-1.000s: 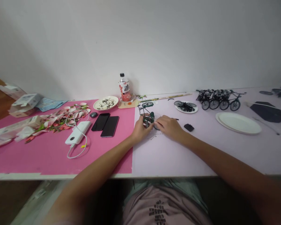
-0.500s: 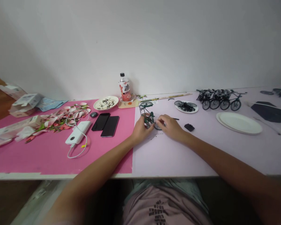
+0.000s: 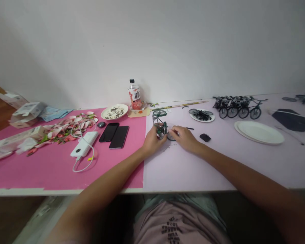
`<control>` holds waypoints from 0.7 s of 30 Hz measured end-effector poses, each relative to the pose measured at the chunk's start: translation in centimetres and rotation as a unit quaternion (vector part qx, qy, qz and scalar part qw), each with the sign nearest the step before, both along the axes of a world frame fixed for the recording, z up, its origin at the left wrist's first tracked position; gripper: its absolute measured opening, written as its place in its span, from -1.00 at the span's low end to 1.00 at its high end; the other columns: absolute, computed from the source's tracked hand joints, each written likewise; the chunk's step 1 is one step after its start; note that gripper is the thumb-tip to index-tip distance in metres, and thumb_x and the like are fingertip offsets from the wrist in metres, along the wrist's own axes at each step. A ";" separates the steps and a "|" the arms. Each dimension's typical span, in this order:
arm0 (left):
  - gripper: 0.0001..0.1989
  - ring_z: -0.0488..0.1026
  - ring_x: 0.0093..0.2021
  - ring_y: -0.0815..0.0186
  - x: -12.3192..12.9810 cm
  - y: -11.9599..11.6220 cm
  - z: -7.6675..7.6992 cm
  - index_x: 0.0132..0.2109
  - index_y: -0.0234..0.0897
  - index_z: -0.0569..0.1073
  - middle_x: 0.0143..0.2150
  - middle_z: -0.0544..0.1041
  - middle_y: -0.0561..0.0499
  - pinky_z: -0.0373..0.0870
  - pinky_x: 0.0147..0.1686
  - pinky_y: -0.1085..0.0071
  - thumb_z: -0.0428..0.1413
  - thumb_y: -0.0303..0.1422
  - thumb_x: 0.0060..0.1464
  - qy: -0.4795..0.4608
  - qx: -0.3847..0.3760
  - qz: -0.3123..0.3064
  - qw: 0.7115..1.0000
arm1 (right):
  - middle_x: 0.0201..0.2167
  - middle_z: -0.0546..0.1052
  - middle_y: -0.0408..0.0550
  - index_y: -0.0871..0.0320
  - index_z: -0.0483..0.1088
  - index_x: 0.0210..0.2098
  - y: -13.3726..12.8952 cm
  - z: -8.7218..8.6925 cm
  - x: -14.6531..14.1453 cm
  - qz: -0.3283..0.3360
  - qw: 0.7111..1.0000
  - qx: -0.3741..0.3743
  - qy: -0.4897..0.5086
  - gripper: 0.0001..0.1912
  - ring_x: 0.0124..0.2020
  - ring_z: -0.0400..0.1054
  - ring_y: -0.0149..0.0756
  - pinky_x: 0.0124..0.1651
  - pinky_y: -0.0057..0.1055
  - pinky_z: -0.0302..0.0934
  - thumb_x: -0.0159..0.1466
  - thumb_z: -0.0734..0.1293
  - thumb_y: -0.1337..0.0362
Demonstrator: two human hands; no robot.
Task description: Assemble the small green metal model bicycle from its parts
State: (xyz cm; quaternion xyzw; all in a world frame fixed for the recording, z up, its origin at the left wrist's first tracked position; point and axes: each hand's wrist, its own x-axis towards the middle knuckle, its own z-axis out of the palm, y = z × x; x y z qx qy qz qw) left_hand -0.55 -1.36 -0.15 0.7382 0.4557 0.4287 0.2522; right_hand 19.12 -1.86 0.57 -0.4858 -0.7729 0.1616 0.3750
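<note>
A small dark green model bicycle (image 3: 163,126) is between my hands on the pale part of the table. My left hand (image 3: 153,140) is closed around its frame from the left, and the fingers cover part of it. At the right, my right hand (image 3: 183,137) pinches a small spoked wheel (image 3: 170,137), which lies low beside the frame. Whether the wheel is attached to the frame is hidden by my fingers. Another wheel (image 3: 159,113) shows at the far end of the model.
Finished-looking model bicycles (image 3: 239,107) stand in a row at the back right. A plate of black parts (image 3: 202,116), a black piece (image 3: 205,137) and stacked white plates (image 3: 260,132) are nearer. Two phones (image 3: 119,137), a power bank (image 3: 84,144) and a bottle (image 3: 135,96) are leftward.
Almost nothing differs. Both hands keep their hold on the bicycle and wheel, and the whole view has shifted very slightly.
</note>
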 end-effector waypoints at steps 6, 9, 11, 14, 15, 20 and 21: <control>-0.47 0.47 -0.35 0.38 0.1 0.0 -0.2 0.20 -0.20 0.33 -0.03 0.58 -0.07 0.41 -0.33 0.39 0.29 -0.30 0.13 0.004 0.007 0.015 1.000 | -0.46 0.50 -0.14 0.07 0.34 -0.37 -0.4 0.2 0.0 0.015 1.000 -0.019 0.017 -0.66 -0.42 0.34 -0.27 -0.30 -0.34 0.13 0.46 0.21 0.03; -0.49 0.49 -0.33 0.36 0.0 0.2 -0.2 0.18 -0.22 0.34 -0.06 0.59 -0.07 0.41 -0.33 0.40 0.29 -0.31 0.13 0.001 0.013 0.022 1.000 | -0.41 0.50 -0.16 0.05 0.35 -0.26 -0.2 -0.1 0.0 0.023 0.999 -0.010 0.020 -0.80 -0.40 0.35 -0.27 -0.30 -0.36 0.15 0.42 0.25 0.09; -0.49 0.50 -0.31 0.35 -0.1 0.2 -0.2 0.19 -0.23 0.33 -0.06 0.59 -0.07 0.41 -0.32 0.40 0.29 -0.31 0.13 0.000 0.014 0.017 1.000 | -0.44 0.49 -0.15 0.06 0.34 -0.31 0.0 -0.3 0.0 0.023 1.000 -0.004 0.010 -0.74 -0.41 0.33 -0.27 -0.30 -0.35 0.14 0.44 0.22 0.07; -0.47 0.49 -0.32 0.36 -0.1 0.1 -0.2 0.21 -0.22 0.32 -0.04 0.58 -0.08 0.42 -0.31 0.40 0.27 -0.30 0.14 0.007 0.008 0.003 1.000 | -0.50 0.46 -0.13 0.07 0.30 -0.44 0.2 -0.4 0.1 0.035 0.999 -0.006 -0.001 -0.56 -0.44 0.31 -0.27 -0.29 -0.33 0.13 0.49 0.15 0.01; -0.46 0.48 -0.34 0.37 -0.1 0.1 -0.2 0.22 -0.22 0.31 -0.03 0.58 -0.08 0.42 -0.32 0.39 0.27 -0.30 0.14 0.012 0.007 0.001 1.000 | -0.52 0.45 -0.12 0.08 0.29 -0.47 0.2 -0.4 0.1 0.037 0.999 -0.010 -0.003 -0.52 -0.44 0.31 -0.27 -0.29 -0.32 0.13 0.50 0.12 -0.01; -0.45 0.43 -0.42 0.41 0.0 0.1 -0.3 0.23 -0.21 0.31 0.01 0.57 -0.08 0.42 -0.32 0.37 0.27 -0.27 0.14 0.021 0.011 0.010 1.000 | -0.47 0.47 -0.14 0.08 0.32 -0.42 0.0 -0.4 0.0 0.020 1.000 -0.009 -0.004 -0.65 -0.41 0.33 -0.26 -0.28 -0.34 0.12 0.46 0.21 0.07; -0.45 0.43 -0.41 0.41 0.0 0.1 -0.3 0.23 -0.22 0.31 0.01 0.57 -0.09 0.43 -0.31 0.37 0.27 -0.28 0.14 0.019 0.011 0.012 1.000 | -0.45 0.48 -0.14 0.07 0.32 -0.40 0.0 -0.4 -0.1 0.018 1.000 -0.005 -0.003 -0.70 -0.39 0.33 -0.26 -0.27 -0.34 0.12 0.43 0.23 0.10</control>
